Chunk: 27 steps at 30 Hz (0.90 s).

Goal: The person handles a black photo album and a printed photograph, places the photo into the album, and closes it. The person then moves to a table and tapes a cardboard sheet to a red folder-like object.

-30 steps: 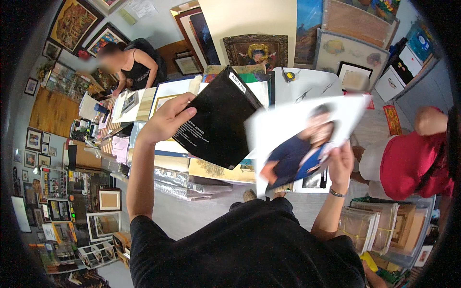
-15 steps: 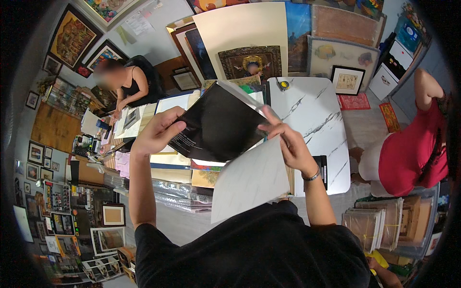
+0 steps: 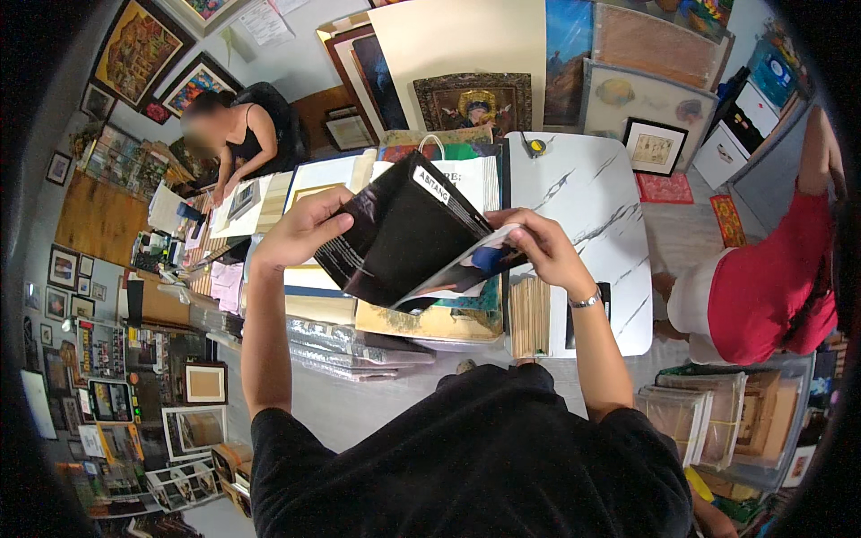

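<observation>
The left hand (image 3: pixel 300 231) holds a black sleeve (image 3: pixel 404 235) by its left edge, fingers closed on it, so that the sleeve stands tilted above the table (image 3: pixel 596 206). The right hand (image 3: pixel 538 242) pinches a glossy print (image 3: pixel 462 273) at its right corner, and the print lies partly inside the open side of the sleeve, near its lower right edge. Both are in the middle of the scene, over a stack of flat pictures (image 3: pixel 430 321) on the near part of the table.

To do this step well, I think the left hand should keep the sleeve steady and its mouth a little open, while the right hand keeps the print flat and parallel with the sleeve, so that the corners do not catch or bend. A light grip at the edge only seems better, because fingers on the glossy face may leave marks.

On the far left a person in black (image 3: pixel 238 134) sits at a desk, and at the right a person in red (image 3: pixel 771 287) bends down.
</observation>
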Each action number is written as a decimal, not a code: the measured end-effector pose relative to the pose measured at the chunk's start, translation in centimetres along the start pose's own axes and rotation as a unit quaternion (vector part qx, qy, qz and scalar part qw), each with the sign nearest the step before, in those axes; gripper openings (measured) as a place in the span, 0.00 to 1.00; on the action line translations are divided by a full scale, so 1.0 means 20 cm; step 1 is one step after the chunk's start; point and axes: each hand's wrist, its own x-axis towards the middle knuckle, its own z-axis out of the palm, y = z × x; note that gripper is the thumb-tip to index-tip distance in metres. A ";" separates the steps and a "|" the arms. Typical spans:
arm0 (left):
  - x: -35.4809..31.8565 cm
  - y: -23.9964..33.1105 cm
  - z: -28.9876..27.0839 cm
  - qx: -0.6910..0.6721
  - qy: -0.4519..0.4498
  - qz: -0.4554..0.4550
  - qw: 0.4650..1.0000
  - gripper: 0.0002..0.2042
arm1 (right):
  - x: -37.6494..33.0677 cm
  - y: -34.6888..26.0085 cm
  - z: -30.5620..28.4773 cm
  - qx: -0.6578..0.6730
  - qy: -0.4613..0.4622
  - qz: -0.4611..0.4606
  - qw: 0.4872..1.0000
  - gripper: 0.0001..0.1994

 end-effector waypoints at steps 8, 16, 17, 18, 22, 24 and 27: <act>0.05 -1.16 0.02 0.184 0.092 -0.124 0.971 0.13 | -0.52 0.33 -0.08 0.084 0.216 0.237 0.943 0.11; 0.32 -1.53 0.52 0.512 0.249 -0.103 0.816 0.14 | -0.79 0.54 -0.08 0.081 0.381 0.213 0.896 0.10; 0.35 -1.49 0.57 0.496 0.261 -0.055 0.826 0.13 | -0.80 0.53 -0.07 0.072 0.400 0.213 0.889 0.09; 0.39 -1.45 0.61 0.479 0.272 -0.008 0.834 0.12 | -0.80 0.53 -0.06 0.063 0.419 0.211 0.881 0.09; 0.45 -1.38 0.71 0.343 0.114 0.076 0.929 0.06 | -0.77 0.54 -0.06 0.056 0.445 0.193 0.873 0.10; 0.47 -1.33 0.74 0.358 0.079 0.031 0.930 0.11 | -0.74 0.53 -0.09 0.030 0.453 0.185 0.872 0.10; 0.51 -1.22 0.81 0.363 0.019 -0.033 0.931 0.17 | -0.72 0.49 -0.14 -0.014 0.465 0.165 0.870 0.12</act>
